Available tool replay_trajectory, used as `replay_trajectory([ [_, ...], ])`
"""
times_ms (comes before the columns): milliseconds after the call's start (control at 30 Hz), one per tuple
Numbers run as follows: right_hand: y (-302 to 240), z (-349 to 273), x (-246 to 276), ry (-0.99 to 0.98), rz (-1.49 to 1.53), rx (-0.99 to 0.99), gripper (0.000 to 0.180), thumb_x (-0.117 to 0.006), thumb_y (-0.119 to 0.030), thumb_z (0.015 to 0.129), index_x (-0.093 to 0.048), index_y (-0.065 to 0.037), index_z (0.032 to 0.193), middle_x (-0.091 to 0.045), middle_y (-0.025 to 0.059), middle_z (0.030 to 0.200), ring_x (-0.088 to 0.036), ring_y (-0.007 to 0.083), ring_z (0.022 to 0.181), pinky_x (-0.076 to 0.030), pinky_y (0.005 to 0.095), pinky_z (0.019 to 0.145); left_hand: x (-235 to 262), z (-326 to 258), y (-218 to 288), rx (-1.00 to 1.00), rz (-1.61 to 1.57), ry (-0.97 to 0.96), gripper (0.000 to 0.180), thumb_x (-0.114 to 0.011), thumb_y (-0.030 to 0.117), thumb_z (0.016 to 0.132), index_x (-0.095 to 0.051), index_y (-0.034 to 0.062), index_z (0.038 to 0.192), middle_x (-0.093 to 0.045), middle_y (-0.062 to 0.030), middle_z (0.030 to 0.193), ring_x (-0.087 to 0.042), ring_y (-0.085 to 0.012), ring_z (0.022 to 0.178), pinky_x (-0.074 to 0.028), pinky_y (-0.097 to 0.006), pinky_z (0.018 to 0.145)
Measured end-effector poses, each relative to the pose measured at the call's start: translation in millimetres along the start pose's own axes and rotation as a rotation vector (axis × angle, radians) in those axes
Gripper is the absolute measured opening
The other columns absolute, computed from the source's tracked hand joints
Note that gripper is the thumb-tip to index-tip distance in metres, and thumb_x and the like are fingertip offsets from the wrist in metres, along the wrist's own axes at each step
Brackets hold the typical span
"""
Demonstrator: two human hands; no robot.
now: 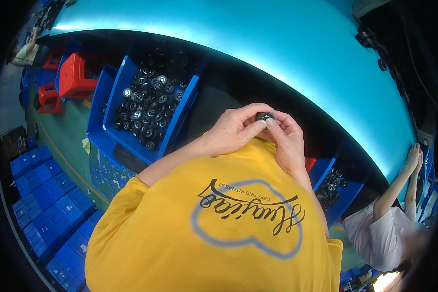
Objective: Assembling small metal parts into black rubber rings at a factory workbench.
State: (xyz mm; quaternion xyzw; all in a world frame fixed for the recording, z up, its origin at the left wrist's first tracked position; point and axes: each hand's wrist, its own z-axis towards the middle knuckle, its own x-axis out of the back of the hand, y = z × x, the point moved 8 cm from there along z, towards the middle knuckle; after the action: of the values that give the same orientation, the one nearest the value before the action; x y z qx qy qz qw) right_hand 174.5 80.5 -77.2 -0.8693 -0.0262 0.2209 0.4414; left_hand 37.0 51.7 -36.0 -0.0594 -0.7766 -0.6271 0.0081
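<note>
Left hand: the left hand [231,129] is curled, thumb and fingertips pinched onto the small black wheel, just below the curved teal tabletop's near edge
Right hand: the right hand [284,136] closes on the same wheel from the other side, its fingers narrow and bent around it
Small black wheel: the small black wheel [264,116], round with a dull grey centre, is held between both hands, right at the teal tabletop's near edge and above the yellow shirt
Teal tabletop: the teal tabletop [258,44] sweeps as a wide glossy arc across the upper part of the view; its surface shows only pale glare
Left bin: a blue plastic bin [113,97], open and rectangular, sits under the tabletop's left part, filled with black wheels [148,104] with silver hubs
Right bin: a second blue bin [343,194] under the tabletop's right part holds more of the same wheels
Red stools: red plastic stools [75,73] stand left of the left bin, well away from the tabletop
Stacked crates: rows of blue lidded crates [48,204] lie on the green floor, far below and left of the tabletop
Shirt: the yellow shirt [180,243] bears a grey cloud-shaped outline with dark script inside
Other person: a person in a white top [379,233] reaches a hand [413,155] to the tabletop's right edge
</note>
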Motion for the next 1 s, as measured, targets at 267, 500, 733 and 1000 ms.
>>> replay_trajectory([
  [267, -2.4, -4.9, 2.5, 0.012, -0.209, 0.063, 0.023, -0.069, -0.011, 0.098, -0.063, 0.003, 0.115, -0.07, 0.0091, 0.103, -0.068, 0.0117, 0.09, -0.058, 0.0265, 0.083, -1.7, -1.7, -24.0, 0.192, -0.181, 0.01, 0.034, -0.059, 0.004, 0.099, -0.065, 0.0073, 0.133, -0.068, -0.0027, 0.095, -0.062, -0.0056, 0.08, -0.053, -0.023, 0.073],
  [500, 9.2, -2.3, 0.0, 0.0, -0.089, -0.114, 0.022, -0.07, -0.008, 0.096, -0.064, 0.004, 0.114, -0.069, 0.0089, 0.1, -0.068, 0.0131, 0.087, -0.058, 0.0258, 0.079, -7.5, 0.5, -11.3, -0.006, 0.068, -0.086, 0.041, -0.062, 0.003, 0.096, -0.063, 0.0077, 0.136, -0.072, -0.0062, 0.109, -0.061, -0.0083, 0.084, -0.053, -0.025, 0.079],
  [733, 16.7, -1.5, 1.8, -0.001, -0.017, -0.15, 0.02, -0.07, -0.004, 0.095, -0.064, 0.004, 0.112, -0.07, 0.0096, 0.099, -0.068, 0.0132, 0.087, -0.058, 0.0253, 0.079, -9.7, -5.6, -27.3, 0.2, -0.026, -0.039, 0.051, -0.075, -0.002, 0.083, -0.064, 0.0076, 0.132, -0.073, -0.0058, 0.099, -0.062, -0.0096, 0.081, -0.054, -0.027, 0.075],
  [1000, 20.2, 2.5, 5.8, 0.006, -0.066, -0.074, 0.02, -0.069, -0.004, 0.096, -0.063, 0.003, 0.113, -0.07, 0.0101, 0.099, -0.069, 0.0137, 0.089, -0.058, 0.0266, 0.083, -9.2, -4.4, -4.8, -0.044, 0.205, 0.002, 0.048, -0.074, -0.003, 0.084, -0.064, 0.006, 0.13, -0.072, -0.0092, 0.096, -0.066, -0.0135, 0.079, -0.056, -0.028, 0.076],
])
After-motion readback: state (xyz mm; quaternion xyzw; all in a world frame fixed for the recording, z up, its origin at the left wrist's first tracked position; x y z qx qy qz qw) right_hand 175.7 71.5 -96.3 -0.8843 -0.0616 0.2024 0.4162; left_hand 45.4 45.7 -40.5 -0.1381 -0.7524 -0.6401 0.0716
